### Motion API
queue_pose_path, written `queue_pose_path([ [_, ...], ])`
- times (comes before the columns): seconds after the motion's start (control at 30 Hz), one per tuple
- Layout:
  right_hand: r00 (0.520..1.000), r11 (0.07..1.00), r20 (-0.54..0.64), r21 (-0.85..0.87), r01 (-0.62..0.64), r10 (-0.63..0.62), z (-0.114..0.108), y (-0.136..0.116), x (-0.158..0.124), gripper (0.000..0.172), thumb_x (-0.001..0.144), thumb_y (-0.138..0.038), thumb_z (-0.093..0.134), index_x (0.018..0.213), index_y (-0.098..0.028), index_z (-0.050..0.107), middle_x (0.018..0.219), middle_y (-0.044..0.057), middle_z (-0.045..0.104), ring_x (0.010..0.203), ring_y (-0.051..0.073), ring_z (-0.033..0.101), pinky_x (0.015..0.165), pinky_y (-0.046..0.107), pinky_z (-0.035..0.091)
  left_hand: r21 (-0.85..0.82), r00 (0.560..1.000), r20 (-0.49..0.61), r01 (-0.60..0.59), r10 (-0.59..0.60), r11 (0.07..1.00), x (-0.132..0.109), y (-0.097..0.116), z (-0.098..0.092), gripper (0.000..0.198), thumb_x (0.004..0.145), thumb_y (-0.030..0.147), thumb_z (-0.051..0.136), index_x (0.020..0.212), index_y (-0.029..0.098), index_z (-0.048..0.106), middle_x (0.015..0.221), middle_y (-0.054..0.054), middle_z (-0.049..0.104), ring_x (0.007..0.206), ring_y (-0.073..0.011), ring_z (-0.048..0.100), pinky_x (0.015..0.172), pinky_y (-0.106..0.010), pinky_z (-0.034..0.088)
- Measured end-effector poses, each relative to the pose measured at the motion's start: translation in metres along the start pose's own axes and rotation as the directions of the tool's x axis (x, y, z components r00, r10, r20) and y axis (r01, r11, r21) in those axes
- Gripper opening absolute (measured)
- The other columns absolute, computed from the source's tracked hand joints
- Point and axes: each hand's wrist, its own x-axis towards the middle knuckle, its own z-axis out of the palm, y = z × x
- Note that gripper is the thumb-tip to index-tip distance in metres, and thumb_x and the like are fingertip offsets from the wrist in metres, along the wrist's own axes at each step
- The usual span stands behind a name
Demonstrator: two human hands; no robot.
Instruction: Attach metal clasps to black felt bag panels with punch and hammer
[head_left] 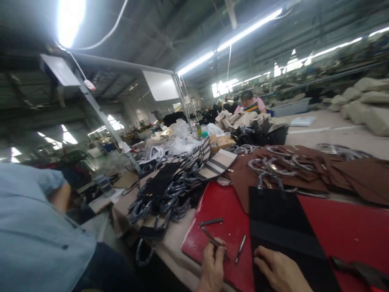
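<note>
The left hand (212,259) pinches a thin tool (209,235) over the red board (223,200), its long axis slanting away and leftward. The right hand (277,265) rests, fingers curled, on a black panel (278,219) stretching away lengthwise; any grip cannot be told. This looks like panel handwork, calling for a steady, flat panel.

Hands were two: one left hand (212,259) and one right hand (278,267). Narrow items were three: one thin tool (209,236), one dark strip (211,222) and one slim rod (240,248). By the right hand was one black panel (282,227). Other persons (33,235) plainly visible were two. Brown panels (369,174) overlapped too much for counting.
</note>
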Motion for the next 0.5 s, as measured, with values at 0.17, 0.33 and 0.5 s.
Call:
queue_pose_path([
  [0.17,0.990,0.988,-0.084,-0.116,0.103,-0.113,0.013,-0.006,-0.006,0.036,0.098,-0.031,0.030,0.088,-0.024,0.063,0.082,0.004,0.069,0.076,0.024,0.070,0.067,0.033,0.048,0.036,0.999,-0.011,-0.049,0.049,0.998,-0.004,-0.006,0.000,0.046,0.093,0.055,0.048,0.099,0.015,0.068,0.095,-0.013,0.070,0.089,-0.0237,0.067,0.085,-0.035,0.053],
  [0.33,0.998,0.991,-0.025,-0.126,0.055,-0.059,0.002,-0.020,-0.010,0.031,0.096,-0.027,0.034,0.091,-0.021,0.063,0.086,0.007,0.069,0.080,0.025,0.068,0.070,0.034,0.046,0.038,0.998,-0.001,-0.063,0.063,0.997,-0.003,-0.005,-0.001,0.042,0.093,0.053,0.049,0.098,0.015,0.067,0.093,-0.013,0.070,0.089,-0.0236,0.067,0.083,-0.034,0.054],
  [0.5,0.921,0.970,0.368,0.240,0.036,-0.125,-0.059,-0.075,0.002,0.023,0.081,-0.032,0.057,0.096,-0.019,0.067,0.078,0.003,0.066,0.071,0.020,0.060,0.063,0.028,0.042,0.052,0.996,-0.005,-0.090,0.091,0.995,-0.003,0.002,-0.002,0.034,0.093,0.046,0.052,0.097,0.015,0.066,0.092,-0.011,0.069,0.087,-0.0227,0.066,0.084,-0.034,0.053],
])
